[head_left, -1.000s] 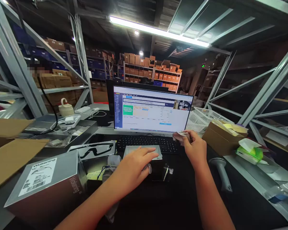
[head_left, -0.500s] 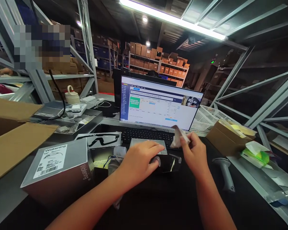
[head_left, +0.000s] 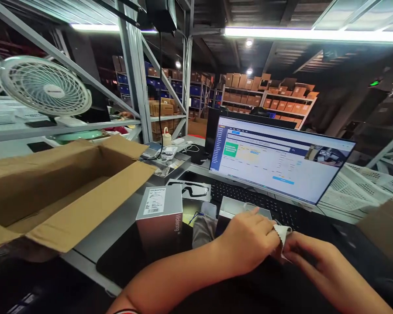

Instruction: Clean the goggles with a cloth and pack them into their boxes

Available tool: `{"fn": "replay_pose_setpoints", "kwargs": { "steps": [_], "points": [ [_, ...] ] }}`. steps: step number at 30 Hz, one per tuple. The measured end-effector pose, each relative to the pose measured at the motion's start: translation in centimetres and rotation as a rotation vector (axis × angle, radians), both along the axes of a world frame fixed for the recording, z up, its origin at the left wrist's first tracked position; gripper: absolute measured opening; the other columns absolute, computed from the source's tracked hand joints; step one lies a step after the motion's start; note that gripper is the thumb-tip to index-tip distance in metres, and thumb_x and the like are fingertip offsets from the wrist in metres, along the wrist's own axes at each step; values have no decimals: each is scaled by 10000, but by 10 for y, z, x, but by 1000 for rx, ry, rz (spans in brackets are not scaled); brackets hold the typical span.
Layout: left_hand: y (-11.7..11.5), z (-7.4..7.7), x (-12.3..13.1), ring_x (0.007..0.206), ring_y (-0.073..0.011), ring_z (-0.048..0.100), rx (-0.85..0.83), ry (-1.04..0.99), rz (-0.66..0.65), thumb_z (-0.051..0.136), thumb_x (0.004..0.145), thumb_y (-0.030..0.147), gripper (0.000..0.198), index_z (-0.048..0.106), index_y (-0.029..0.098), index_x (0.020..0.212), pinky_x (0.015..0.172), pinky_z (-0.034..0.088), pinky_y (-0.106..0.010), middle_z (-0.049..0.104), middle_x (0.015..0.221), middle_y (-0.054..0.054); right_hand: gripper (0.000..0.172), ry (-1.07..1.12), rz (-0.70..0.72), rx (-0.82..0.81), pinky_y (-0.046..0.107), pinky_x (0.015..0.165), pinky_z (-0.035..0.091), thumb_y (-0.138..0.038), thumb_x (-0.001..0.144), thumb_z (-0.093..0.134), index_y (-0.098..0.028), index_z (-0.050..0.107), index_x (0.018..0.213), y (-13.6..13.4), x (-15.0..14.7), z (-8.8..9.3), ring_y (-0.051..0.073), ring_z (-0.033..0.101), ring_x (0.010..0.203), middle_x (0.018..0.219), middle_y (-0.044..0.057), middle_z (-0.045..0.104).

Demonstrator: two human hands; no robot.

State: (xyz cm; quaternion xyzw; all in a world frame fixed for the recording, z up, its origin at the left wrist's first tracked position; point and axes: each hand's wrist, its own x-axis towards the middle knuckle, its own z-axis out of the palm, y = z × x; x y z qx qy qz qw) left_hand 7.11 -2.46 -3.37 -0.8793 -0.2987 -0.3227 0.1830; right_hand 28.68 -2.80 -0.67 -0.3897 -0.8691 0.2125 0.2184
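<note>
My left hand (head_left: 250,237) is over the front of a small open grey box (head_left: 231,206), its fingers bent; what they hold, if anything, is hidden. My right hand (head_left: 309,248) pinches a pale cloth (head_left: 283,234), which touches the fingers of my left hand. A clear curved piece (head_left: 249,206) shows at the box's top. A grey pouch (head_left: 205,226) lies left of my left hand. Farther left stands a silver box with a white label (head_left: 155,201), and behind it lies a card picturing black-framed glasses (head_left: 193,190).
A large open cardboard box (head_left: 85,209) fills the left side. A monitor (head_left: 275,152) and keyboard (head_left: 222,192) are behind my hands. White baskets (head_left: 350,187) and a brown box (head_left: 384,226) stand at right. A fan (head_left: 46,89) is at upper left.
The view has swung left. My right hand has brought the cloth down beside my left hand. The dark lens that lay in front of the small box is no longer plainly visible.
</note>
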Motion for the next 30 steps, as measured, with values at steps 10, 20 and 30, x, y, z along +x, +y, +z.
{"fn": "replay_pose_setpoints", "kwargs": {
  "steps": [10,20,30],
  "points": [
    [2,11,-12,997,-168,680,-136,-221,-2,648,815,284,316,635,201,1120,1124,429,-453,732,1108,-14,359,40,19,13,246,552,460,-376,888,650,-241,421,648,18,41,-4,175,568,596,647,13,613],
    [11,12,-8,783,-176,658,-17,-40,-116,669,863,260,92,649,171,857,1138,414,-471,699,823,-27,390,138,-173,85,251,556,307,-280,890,647,-217,371,622,-5,-34,-4,132,467,562,579,-41,548],
    [19,27,-31,920,-178,706,-167,-289,-139,667,752,145,320,703,230,1059,1148,383,-525,753,1013,-9,457,215,199,-227,232,580,333,-383,856,709,-215,365,607,17,13,16,118,464,605,622,-46,520]
  ]
}}
